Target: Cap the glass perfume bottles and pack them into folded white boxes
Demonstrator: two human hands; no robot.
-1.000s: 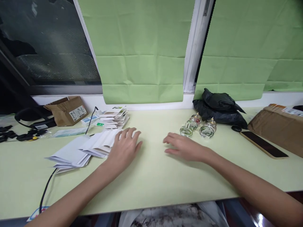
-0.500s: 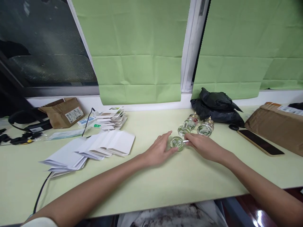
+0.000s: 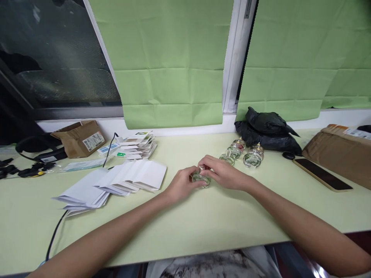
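Observation:
My left hand [image 3: 182,184] is closed around the side of a small round clear glass bottle [image 3: 202,180], which is upright at the table's middle. My right hand [image 3: 224,173] pinches the shiny narrow top of the same bottle between thumb and fingers. Just beyond my right hand stand several similar round glass bottles [image 3: 252,158], some with gold-coloured tops and one with something red near it. To the left of my left hand, folded white paper packets [image 3: 147,174] lie overlapping in a row.
A stack of small flat boxes [image 3: 137,146] and an open brown carton [image 3: 79,139] stand at the back left, near a black cable [image 3: 55,233]. A black plastic bag [image 3: 266,131] rests at the back right, with a phone [image 3: 323,175] and a large brown box [image 3: 339,152].
The bottle has come left and nearer to upright. My left hand has closed on its body, and my right hand has moved left with it, now gripping its top from above.

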